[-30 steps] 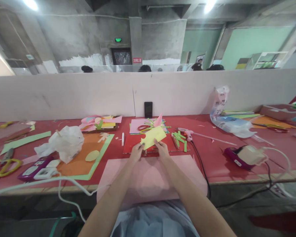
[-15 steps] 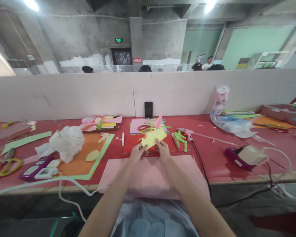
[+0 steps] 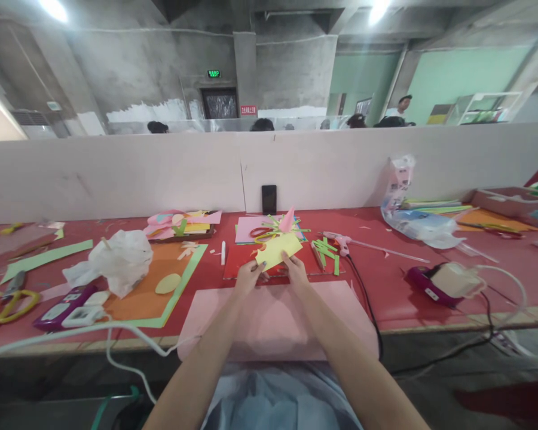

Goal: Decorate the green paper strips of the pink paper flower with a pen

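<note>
A yellow paper piece (image 3: 278, 251) with a ragged left edge is held between my two hands. My left hand (image 3: 250, 276) pinches its lower left corner, and my right hand (image 3: 295, 269) grips its lower edge farther right. Beneath it lies a red sheet (image 3: 237, 263). Just behind the paper stands a pink cone (image 3: 287, 221) among green strips, beside scissors with red and yellow handles (image 3: 260, 233). More green strips (image 3: 327, 251) lie right of my right hand, near a pink glue gun (image 3: 341, 240).
Pink sheet (image 3: 273, 322) at the front edge; white marker (image 3: 223, 252), orange sheet (image 3: 138, 286), crumpled white plastic (image 3: 125, 263) and a purple power strip (image 3: 65, 307) to the left. A phone (image 3: 269, 199) leans on the partition. Another power strip (image 3: 434, 286) and cables are at right.
My hands and the yellow paper look nearly unchanged. In the background, a person at the right beyond the partition has moved right and stands higher in view.
</note>
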`<state>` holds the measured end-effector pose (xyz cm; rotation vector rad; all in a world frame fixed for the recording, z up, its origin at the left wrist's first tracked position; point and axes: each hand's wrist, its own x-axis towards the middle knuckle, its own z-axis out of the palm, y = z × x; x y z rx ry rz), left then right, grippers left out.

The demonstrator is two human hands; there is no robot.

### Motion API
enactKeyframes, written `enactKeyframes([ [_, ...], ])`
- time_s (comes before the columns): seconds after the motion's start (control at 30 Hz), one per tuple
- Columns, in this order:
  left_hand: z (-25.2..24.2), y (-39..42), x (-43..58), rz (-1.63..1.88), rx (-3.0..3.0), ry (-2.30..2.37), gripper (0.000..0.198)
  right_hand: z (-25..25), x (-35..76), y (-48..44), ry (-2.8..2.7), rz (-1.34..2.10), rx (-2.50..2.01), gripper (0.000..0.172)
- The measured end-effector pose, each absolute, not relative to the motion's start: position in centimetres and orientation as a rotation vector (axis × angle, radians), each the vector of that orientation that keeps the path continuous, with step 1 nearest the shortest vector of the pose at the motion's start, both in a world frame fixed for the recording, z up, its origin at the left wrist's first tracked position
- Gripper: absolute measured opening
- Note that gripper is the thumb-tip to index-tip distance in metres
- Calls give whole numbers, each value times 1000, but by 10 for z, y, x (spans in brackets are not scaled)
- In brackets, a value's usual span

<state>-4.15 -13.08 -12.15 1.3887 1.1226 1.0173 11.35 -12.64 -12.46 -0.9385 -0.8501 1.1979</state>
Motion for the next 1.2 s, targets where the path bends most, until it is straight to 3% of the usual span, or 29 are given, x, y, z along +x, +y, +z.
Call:
enactKeyframes([
  [0.33,-120,-136,-45,1018,1425,1189,25,-130,111,-124,-1013,1265,-1038,28],
  [0.53,-120,-133,-45,1049,1458,1139,25,-130,109,-125,-1081,1268,-1038,27],
  [0.7,-122,-132,-45,1068,1463,1103,26,-124,106,-130,-1127,1282,-958,43],
  [0.93,-122,-132,-44,1073,1472,1078,26,-117,105,-136,-1080,1263,-927,42],
  [1.2,-120,-132,-41,1066,1458,1065,25,-117,105,-138,-997,1234,-949,52],
])
